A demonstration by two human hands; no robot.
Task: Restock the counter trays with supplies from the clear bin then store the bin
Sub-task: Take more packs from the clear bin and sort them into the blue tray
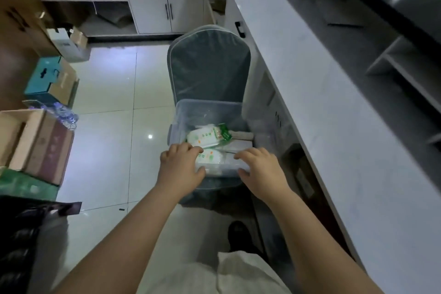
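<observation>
- Our left hand (pixel 181 164) grips the near left corner of the clear bin (pixel 207 104). The fingers are hooked over the rim and the thumb presses the outer wall.
- Our right hand (pixel 260 169) grips the near right corner of the bin the same way, fingers curled over the edge and thumb underneath.
- Between the two hands, inside the bin, lie white packs with green print (pixel 206 137). Flatter white packets sit beside them, towards the bin's right wall.
- The bin rests on the seat of a grey-covered chair (pixel 208 64), whose backrest rises just behind the bin.
- To the right of the bin runs the long white counter (pixel 322 114). Farther right again are grey open compartments (pixel 401 64), and we cannot tell whether these are the trays.
- To the left of the bin, across the tiled floor (pixel 107 126), stand stacked cardboard boxes (pixel 38 143).
- We judge the task to be at an early stage. Supplies fill the bin's floor, none shows on the counter, and storing the bin comes last. The likely step now is lifting the bin towards the counter.
</observation>
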